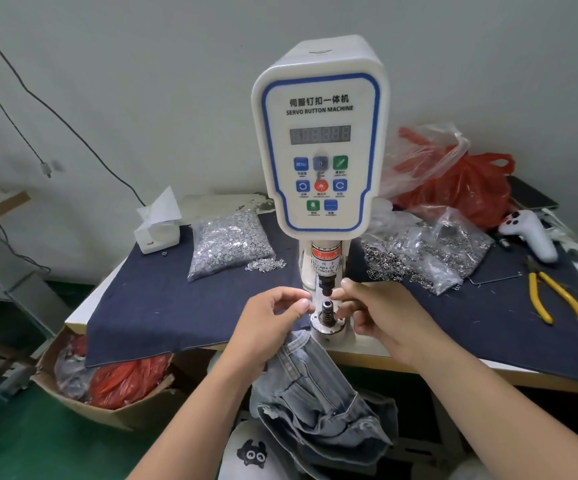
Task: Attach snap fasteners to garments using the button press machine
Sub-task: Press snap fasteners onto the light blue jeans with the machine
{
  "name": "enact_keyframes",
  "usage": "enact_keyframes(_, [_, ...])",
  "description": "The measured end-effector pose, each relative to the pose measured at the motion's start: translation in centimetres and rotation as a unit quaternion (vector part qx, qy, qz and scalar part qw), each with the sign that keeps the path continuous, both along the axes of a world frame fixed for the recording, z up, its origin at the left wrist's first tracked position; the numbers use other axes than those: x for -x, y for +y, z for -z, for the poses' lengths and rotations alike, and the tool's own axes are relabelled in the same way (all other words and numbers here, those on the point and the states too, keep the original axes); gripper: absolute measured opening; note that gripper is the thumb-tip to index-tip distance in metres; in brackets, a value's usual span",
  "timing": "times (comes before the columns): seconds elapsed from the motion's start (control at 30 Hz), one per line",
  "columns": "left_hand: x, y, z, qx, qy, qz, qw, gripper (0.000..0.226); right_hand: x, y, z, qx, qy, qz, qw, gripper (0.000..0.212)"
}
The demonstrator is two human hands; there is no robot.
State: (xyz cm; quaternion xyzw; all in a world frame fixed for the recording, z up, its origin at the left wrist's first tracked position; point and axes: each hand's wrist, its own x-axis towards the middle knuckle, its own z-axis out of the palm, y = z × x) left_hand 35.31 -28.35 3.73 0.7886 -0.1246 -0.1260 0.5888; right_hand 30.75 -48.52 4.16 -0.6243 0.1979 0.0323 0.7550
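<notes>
**Mei:** Grey wall behind, and a table [509, 370] with a dark blue cloth [163, 306] over it. On the cloth stands the white button machine [320, 133]. Do you see where the jeans are?

**Tomas:** Yes. The jeans [318, 400] hang from the front edge of the table, just below the machine, and the top edge of them comes up to the left hand [273, 317]. They are not yet on the lower post [327, 311] of the machine.

**Mei:** What do the hands hold?

**Tomas:** The left hand has the fingers curled and seems to pinch the edge of the jeans between thumb and fingers; the picture is soft there, so I say it with care. The right hand [375, 306] is also curled, with fingertips touching the right side of the post. If a small snap piece is between the fingers, I cannot tell.

**Mei:** So which hand is nearer to the post?

**Tomas:** Both are just beside it, left hand on the left, right hand on the right (the punch [325, 285] hangs directly above, with a gap). The post points straight up, and the jeans lie below and toward the person. I judge that the cloth must go up and forward, onto the top of the post, and the left hand is placed for this.

**Mei:** And the supplies?

**Tomas:** Two clear bags of metal pieces, one left [228, 244] and one right [432, 251] of the machine, and yellow pliers [557, 299] far right.
</notes>
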Motion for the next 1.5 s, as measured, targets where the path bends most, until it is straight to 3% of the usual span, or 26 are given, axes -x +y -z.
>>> enact_keyframes(0.13, [0.8, -1.0, 0.1, 0.012, 0.016, -0.014, 1.0, 0.008, 0.1, -1.9, 0.5, 0.09, -0.014, 0.047, 0.995, 0.033])
enact_keyframes(0.2, [1.2, -1.4, 0.1, 0.023, 0.028, -0.026, 0.999, 0.009, 0.5, -3.1, 1.4, 0.189, -0.031, 0.074, 0.979, 0.034])
enact_keyframes(0.3, [1.8, -1.9, -0.2, 0.045, 0.1, -0.052, 0.993, 0.013, 2.1, -3.3, 2.8, 0.402, -0.144, 0.096, 0.899, 0.024])
enact_keyframes(0.4, [2.6, -2.6, -0.4, 0.061, 0.18, -0.066, 0.98, 0.015, 3.4, -0.9, 3.5, 0.464, -0.316, 0.055, 0.826, 0.006])
enact_keyframes(0.5, [3.4, -3.3, -0.8, 0.08, 0.237, -0.056, 0.967, 0.023, 3.3, 0.5, 3.5, 0.492, -0.368, 0.031, 0.789, 0.009])
enact_keyframes(0.63, [3.6, -3.1, -1.4, 0.122, 0.342, -0.056, 0.93, 0.043, 3.0, 1.0, 3.3, 0.493, -0.385, 0.043, 0.779, 0.008])
enact_keyframes(0.77, [3.5, -2.7, -1.6, 0.16, 0.386, -0.041, 0.908, 0.029, 2.9, 1.4, 3.2, 0.475, -0.353, 0.048, 0.805, 0.006])
enact_keyframes(1.0, [3.3, -2.1, -0.7, 0.177, 0.362, -0.095, 0.91, 0.016, 1.4, 0.9, 2.9, 0.431, -0.263, 0.058, 0.861, 0.008])
enact_keyframes(1.13, [3.1, -1.5, -0.2, 0.168, 0.341, -0.12, 0.917, 0.017, 0.4, 0.8, 2.8, 0.45, -0.237, 0.027, 0.861, 0.006])
enact_keyframes(1.5, [2.9, -0.4, -0.7, 0.218, 0.367, -0.131, 0.895, 0.026, 0.0, 0.4, 2.0, 0.456, -0.236, -0.008, 0.858, 0.005])
